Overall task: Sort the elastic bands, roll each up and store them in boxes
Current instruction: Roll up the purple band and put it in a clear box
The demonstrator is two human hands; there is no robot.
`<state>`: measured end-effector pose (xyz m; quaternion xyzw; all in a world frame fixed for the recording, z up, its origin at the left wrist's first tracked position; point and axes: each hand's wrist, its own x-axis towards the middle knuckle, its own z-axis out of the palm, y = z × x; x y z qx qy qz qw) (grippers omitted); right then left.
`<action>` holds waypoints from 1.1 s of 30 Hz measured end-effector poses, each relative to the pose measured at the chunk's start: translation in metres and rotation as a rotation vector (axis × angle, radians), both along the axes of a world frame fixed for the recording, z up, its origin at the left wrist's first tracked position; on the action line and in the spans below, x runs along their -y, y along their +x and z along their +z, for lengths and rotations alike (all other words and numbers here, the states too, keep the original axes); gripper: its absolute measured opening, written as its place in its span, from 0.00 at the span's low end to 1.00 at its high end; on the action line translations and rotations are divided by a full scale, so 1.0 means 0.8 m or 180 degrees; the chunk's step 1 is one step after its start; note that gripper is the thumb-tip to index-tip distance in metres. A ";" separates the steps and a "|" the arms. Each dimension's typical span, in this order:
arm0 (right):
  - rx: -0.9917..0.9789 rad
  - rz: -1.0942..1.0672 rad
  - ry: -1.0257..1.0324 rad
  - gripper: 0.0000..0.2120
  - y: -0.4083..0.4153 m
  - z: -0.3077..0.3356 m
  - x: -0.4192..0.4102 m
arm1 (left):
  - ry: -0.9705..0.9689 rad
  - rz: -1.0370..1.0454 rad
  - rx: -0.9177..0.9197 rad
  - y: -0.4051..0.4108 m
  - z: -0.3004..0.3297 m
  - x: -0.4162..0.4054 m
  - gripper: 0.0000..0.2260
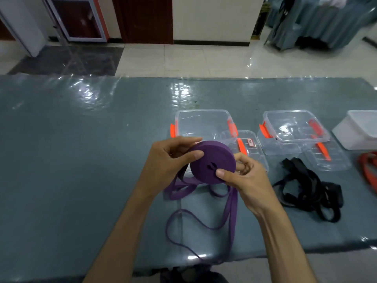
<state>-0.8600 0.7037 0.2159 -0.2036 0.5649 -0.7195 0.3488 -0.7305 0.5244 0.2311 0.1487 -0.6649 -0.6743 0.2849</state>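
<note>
Just below the centre of the frame, both hands hold a purple roll (212,162) of elastic band above the worktop (81,160), lifted clear so that it can turn freely. The left hand (169,160) has its grip curled round the roll's upper left edge, thumb laid across the flat face, seemingly to keep the coils from springing loose. The right hand (244,176) pinches the lower right edge, thumb near the centre hole, placed to feed in more band. The unrolled purple tail (204,201) hangs down and loops over the worktop toward the bottom of the frame, so rolling is well along but unfinished. Directly behind the roll stands an open clear box (204,123) with orange clasps, probably its destination. A second clear box (293,127) sits to the right, and a black band (310,188) lies tangled below it, not yet rolled.
</note>
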 end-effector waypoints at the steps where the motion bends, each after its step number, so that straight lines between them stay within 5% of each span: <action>1: -0.0003 -0.0004 -0.0024 0.17 -0.003 0.002 0.001 | 0.0046 0.0121 -0.0027 -0.006 0.002 -0.003 0.12; 10: 0.0170 -0.0120 -0.0115 0.31 -0.046 0.009 0.016 | 0.0244 0.0086 0.0011 -0.039 0.018 -0.006 0.14; 17: -0.0195 0.0669 0.0313 0.23 -0.106 0.011 -0.002 | -0.0285 0.0415 0.0324 -0.068 0.022 -0.012 0.09; 29: -0.0106 0.0586 -0.0051 0.22 -0.138 -0.010 -0.014 | 0.0002 0.0123 0.0510 -0.079 0.024 -0.030 0.15; 33: -0.0237 0.0822 -0.0035 0.22 -0.145 -0.009 -0.021 | -0.0128 0.0603 0.0456 -0.086 0.021 -0.046 0.12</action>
